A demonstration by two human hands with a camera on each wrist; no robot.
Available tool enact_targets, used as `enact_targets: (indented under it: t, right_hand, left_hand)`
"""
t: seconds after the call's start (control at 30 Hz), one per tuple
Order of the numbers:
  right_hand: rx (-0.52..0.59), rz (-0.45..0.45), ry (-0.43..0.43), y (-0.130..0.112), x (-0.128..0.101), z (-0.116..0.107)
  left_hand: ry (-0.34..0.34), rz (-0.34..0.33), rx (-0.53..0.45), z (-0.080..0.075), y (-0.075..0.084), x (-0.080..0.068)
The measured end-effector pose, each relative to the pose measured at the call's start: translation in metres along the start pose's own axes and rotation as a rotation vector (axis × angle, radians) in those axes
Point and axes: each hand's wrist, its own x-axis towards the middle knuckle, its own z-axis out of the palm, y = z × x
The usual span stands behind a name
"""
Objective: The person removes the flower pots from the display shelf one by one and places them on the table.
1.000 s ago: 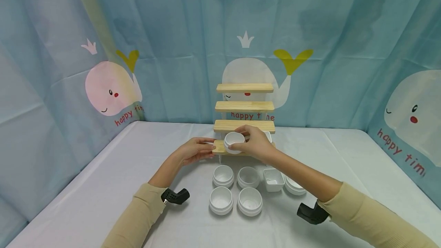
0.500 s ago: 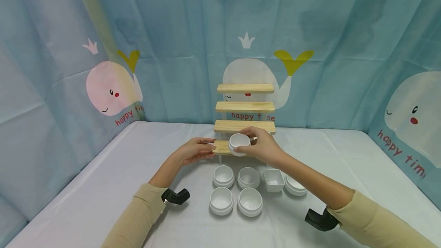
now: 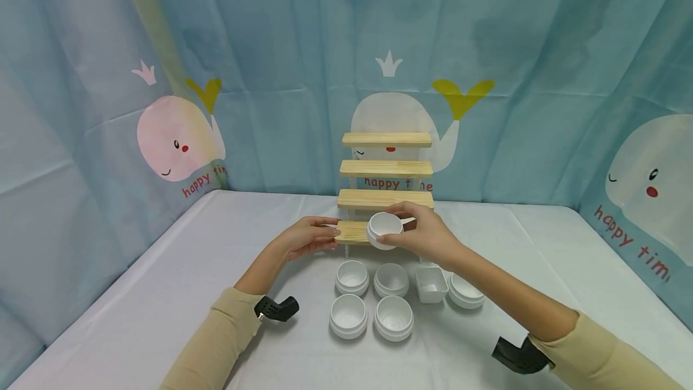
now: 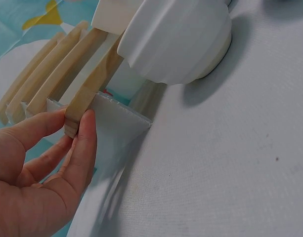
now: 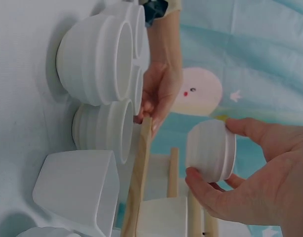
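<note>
A small round white pot (image 3: 385,230) is held by its sides between the thumb and fingers of my right hand (image 3: 428,235). It hangs above the lowest board (image 3: 351,232) of a stepped wooden shelf; the right wrist view shows a gap between pot and board. My left hand (image 4: 47,173) pinches that board's left end, thumb on one face and fingers on the other. On the same board stands a square white pot (image 5: 163,217), mostly hidden behind my right hand in the head view.
In front of the shelf, several white pots stand on the white cloth: round ones (image 3: 348,316), a square one (image 3: 431,285) and a low round one (image 3: 465,291). Three higher boards (image 3: 387,168) rise behind. A blue printed curtain (image 3: 281,77) hangs at the back.
My right hand has carried the round pot rightward and slightly toward me, over the lowest board. The left hand keeps its place at the board's end.
</note>
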Motion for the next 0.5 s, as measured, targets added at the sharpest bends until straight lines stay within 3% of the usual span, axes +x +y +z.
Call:
enact_targets:
  t: [0.5]
  right_hand:
    - [-0.016,-0.037,0.002,0.004,-0.015,-0.010]
  left_hand:
    - [0.006,-0.003,0.009,0.000,0.000,0.001]
